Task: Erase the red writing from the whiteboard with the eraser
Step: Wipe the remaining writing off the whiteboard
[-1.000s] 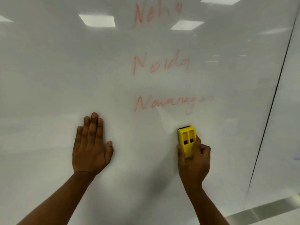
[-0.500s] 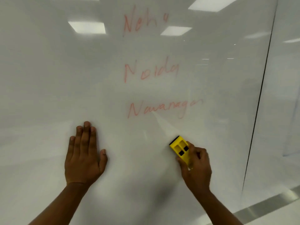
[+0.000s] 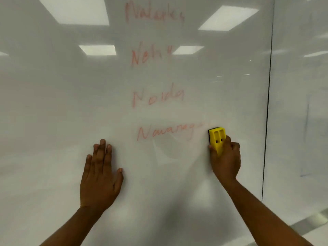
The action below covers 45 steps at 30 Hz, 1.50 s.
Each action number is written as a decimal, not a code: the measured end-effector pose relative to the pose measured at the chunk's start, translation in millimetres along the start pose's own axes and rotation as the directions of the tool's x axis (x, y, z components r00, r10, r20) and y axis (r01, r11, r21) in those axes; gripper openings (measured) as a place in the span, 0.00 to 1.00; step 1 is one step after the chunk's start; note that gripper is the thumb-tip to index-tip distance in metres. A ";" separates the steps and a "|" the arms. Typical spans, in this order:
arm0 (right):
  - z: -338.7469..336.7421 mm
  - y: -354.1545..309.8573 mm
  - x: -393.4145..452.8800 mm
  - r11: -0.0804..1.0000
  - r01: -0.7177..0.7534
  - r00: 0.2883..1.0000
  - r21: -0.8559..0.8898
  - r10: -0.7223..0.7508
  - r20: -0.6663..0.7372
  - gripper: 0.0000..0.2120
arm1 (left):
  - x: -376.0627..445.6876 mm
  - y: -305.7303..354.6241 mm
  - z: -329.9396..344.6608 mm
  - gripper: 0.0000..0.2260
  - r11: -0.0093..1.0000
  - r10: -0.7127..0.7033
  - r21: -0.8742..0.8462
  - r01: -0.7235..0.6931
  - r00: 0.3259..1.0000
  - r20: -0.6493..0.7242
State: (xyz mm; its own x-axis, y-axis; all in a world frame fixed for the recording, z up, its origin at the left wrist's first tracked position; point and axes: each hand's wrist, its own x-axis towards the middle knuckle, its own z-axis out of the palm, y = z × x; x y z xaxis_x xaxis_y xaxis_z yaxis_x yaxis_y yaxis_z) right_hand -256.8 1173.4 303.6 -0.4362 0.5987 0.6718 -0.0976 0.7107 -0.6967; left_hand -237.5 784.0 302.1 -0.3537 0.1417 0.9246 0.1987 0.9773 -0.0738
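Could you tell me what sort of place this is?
Probably an office or meeting room: a large glossy whiteboard with red writing, square ceiling lights reflected in it, and a yellow eraser in the right hand.

Reflections of rectangular ceiling light panels (image 3: 76, 10) glare off the glossy white wall surface from ten to two o'clock, the brightest pair along the top edge and a smaller pair just below. A thin dark vertical seam (image 3: 268, 96) runs down at three o'clock, dividing the main surface from an adjoining glossy panel (image 3: 300, 103). At five o'clock a pale strip of floor (image 3: 312, 221) shows, blurred.
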 end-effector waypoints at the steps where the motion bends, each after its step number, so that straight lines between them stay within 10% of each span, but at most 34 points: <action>1: -2.1 -13.2 16.0 1.000 0.001 1.000 0.010 -0.001 -0.021 0.30 | 11.7 4.6 -3.3 0.36 1.000 0.020 -0.010 -0.020 1.000 0.006; 8: -0.4 -26.5 -5.7 0.943 0.331 0.943 -0.038 -0.329 0.036 0.30 | 73.5 6.5 1.8 0.36 0.996 0.073 0.044 -0.073 0.997 0.000; 14: -11.0 -44.7 54.0 0.992 0.121 0.992 0.022 -0.120 -0.045 0.29 | 66.3 7.9 23.3 0.35 0.995 0.073 0.080 -0.065 0.993 -0.096; 19: -6.6 -34.9 -2.9 0.821 0.561 0.824 -0.100 -0.544 0.155 0.31 | 64.1 6.8 24.9 0.35 0.994 0.093 0.074 -0.084 0.989 -0.117; 25: -5.4 -61.6 46.5 0.942 0.333 0.943 -0.045 -0.334 -0.003 0.31 | 64.2 4.2 27.8 0.34 0.993 0.100 0.081 -0.090 0.987 -0.127; 31: 7.9 -43.4 -24.2 0.734 0.677 0.732 -0.046 -0.666 0.146 0.31 | 63.0 2.6 26.6 0.34 0.992 0.108 0.079 -0.099 0.986 -0.124; 37: 14.6 -54.1 25.1 0.931 0.363 0.926 -0.029 -0.364 -0.098 0.31 | 63.5 3.5 30.7 0.35 0.991 0.106 0.095 -0.094 0.986 -0.130; 43: 29.4 -44.9 -44.3 0.663 0.748 0.663 -0.019 -0.747 0.056 0.29 | 64.7 9.1 17.7 0.35 0.993 0.098 0.074 -0.092 0.992 -0.078; 45: 17.8 -32.1 -32.4 0.705 0.706 0.708 -0.068 -0.702 0.075 0.29 | 63.2 6.9 10.1 0.36 0.994 0.106 0.038 -0.104 0.994 -0.038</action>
State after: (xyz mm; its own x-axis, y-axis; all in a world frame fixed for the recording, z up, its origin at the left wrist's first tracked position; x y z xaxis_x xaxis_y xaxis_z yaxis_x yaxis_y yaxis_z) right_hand -255.4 1124.6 299.8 -0.3073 -0.1031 0.9460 -0.3163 0.9487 0.0006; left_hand -267.7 801.3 356.2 -0.2961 0.2383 0.9249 0.2000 0.9624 -0.1839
